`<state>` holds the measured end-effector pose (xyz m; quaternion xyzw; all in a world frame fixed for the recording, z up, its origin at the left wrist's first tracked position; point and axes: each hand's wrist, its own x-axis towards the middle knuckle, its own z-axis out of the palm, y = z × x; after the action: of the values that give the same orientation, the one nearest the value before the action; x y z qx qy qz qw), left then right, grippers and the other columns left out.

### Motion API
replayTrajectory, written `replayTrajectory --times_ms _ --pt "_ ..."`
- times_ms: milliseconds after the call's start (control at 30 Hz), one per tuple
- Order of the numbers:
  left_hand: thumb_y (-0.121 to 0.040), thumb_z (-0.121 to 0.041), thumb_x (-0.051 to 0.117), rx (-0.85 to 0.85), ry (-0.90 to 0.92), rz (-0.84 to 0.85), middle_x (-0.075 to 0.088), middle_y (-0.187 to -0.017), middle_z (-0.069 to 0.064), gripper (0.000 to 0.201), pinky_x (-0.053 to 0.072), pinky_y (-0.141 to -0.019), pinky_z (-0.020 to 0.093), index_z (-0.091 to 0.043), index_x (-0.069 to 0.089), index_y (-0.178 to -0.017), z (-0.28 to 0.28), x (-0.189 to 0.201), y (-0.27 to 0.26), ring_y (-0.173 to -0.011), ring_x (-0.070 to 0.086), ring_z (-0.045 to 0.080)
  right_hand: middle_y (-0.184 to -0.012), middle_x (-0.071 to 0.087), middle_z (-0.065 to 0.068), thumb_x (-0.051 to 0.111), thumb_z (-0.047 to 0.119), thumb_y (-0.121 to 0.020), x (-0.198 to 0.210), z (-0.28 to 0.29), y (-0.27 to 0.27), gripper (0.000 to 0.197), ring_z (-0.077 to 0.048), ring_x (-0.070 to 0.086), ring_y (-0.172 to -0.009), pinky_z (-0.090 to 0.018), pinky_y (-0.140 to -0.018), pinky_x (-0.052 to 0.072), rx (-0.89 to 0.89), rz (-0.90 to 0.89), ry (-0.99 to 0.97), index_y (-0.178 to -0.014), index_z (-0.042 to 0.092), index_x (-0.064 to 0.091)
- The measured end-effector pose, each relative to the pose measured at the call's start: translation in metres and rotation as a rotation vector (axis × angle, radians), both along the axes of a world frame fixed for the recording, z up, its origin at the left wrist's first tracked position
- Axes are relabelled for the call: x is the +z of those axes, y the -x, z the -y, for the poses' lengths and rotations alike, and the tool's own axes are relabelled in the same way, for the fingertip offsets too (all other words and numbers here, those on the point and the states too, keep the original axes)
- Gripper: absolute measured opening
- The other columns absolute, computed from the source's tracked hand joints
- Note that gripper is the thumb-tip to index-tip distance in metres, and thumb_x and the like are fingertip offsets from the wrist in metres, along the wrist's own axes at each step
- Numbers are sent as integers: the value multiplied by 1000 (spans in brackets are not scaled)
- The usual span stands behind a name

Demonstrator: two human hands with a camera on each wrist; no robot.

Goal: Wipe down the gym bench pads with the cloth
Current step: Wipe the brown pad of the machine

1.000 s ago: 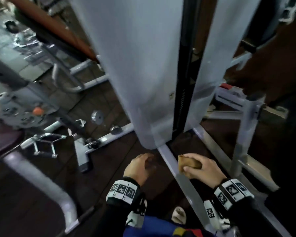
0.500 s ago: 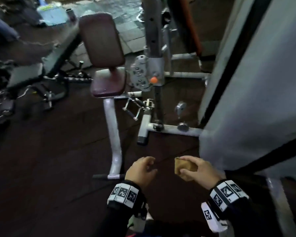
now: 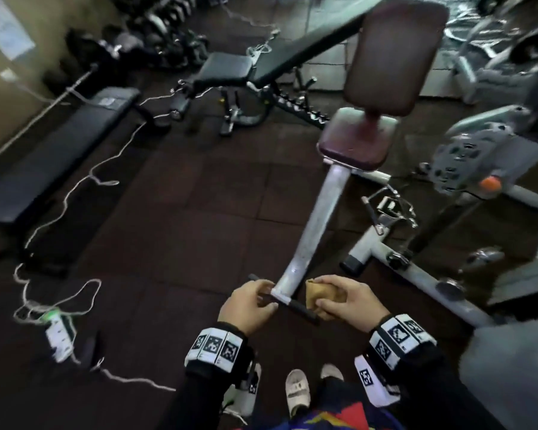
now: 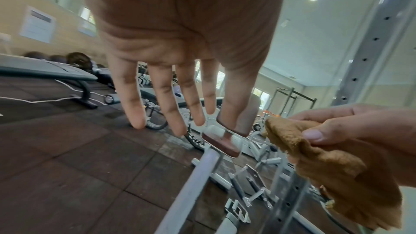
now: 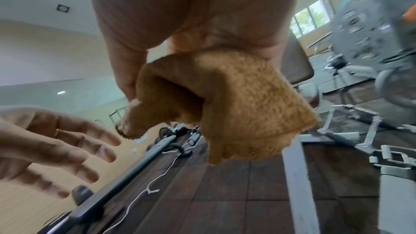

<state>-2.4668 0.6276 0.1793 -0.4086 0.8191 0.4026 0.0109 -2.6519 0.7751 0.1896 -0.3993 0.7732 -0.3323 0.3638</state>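
The right hand (image 3: 345,301) pinches the bunched cloth (image 3: 319,295); the left hand (image 3: 249,305) hangs loose and empty. The maroon seat pads (image 3: 359,141) sit well ahead, unwiped. A cord (image 3: 75,193) trailing across the floor could trip them.

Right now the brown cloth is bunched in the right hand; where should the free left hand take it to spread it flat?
Probably by the loose corner of the cloth that sticks out past the right hand thumb, coming from the left side. That corner points toward the left hand, whose fingers are straight and hold nothing, so a pinch there could pull the folds open.
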Motion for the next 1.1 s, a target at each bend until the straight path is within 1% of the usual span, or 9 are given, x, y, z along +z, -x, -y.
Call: replayTrajectory --times_ms 67,167,233,367,500,600,667,833,1100 --pt "-79 -26 70 55 -9 14 65 -112 -8 37 51 -88 33 -28 62 -116 20 -2 -18 -96 65 11 -96 68 1 78 12 -73 -3 31 -8 39 -1 62 -85 -10 -79 45 60 18 1 -104 32 65" --pt "-80 -31 69 153 -23 27 64 -112 -11 39 51 -88 32 -30 61 -118 52 -6 -43 -96 63 8 -89 68 9 78 13 -73 -9 81 -18 37 12 58 -77 -2 -73 40 141 28 -14 -103 33 66" --pt "-81 -32 69 207 -29 36 63 -111 -13 39 51 -88 32 -31 60 -119 73 -9 -57 -94 62 5 -90 68 12 79 17 -73 -14 117 -24 37 11 59 -82 -4 -75 42 195 32 -30 -103 34 66" --pt "-81 -31 70 271 -44 59 61 -109 -17 39 51 -88 32 -32 59 -119 131 -18 -74 -94 61 3 -101 67 11 78 20 -74 -27 196 -35 37 2 59 -95 -12 -83 44 282 52 -42 -107 32 66" --pt "-81 -31 68 274 9 94 62 -112 -15 40 50 -88 31 -32 59 -120 207 -23 -73 -95 61 4 -102 66 13 78 22 -72 -40 282 -38 39 2 59 -95 -9 -83 42 366 42 -15 -105 38 65" --pt "-81 -32 67 270 36 105 61 -111 -15 39 50 -87 30 -34 59 -119 260 -21 -68 -95 60 4 -99 65 15 78 24 -72 -42 341 -37 41 8 57 -89 -4 -77 39 398 33 -9 -98 50 61" --pt "-81 -32 67 271 51 102 61 -110 -16 38 50 -86 31 -35 59 -118 288 -17 -65 -95 60 3 -98 65 15 78 26 -71 -42 372 -36 42 8 57 -89 -4 -76 38 400 18 4 -93 56 58" --pt "-81 -31 68 267 39 96 61 -109 -16 38 50 -87 32 -34 59 -117 350 -9 -55 -95 60 5 -102 65 14 76 31 -70 -37 431 -27 39 0 59 -95 -22 -87 46 396 15 -7 -96 55 60" --pt "-82 -31 69 109 20 102 61 -110 -15 38 50 -87 32 -32 59 -119 471 -8 -9 -95 60 5 -103 66 15 77 28 -71 -37 520 3 37 0 60 -96 -22 -88 48 205 50 10 -102 44 64"
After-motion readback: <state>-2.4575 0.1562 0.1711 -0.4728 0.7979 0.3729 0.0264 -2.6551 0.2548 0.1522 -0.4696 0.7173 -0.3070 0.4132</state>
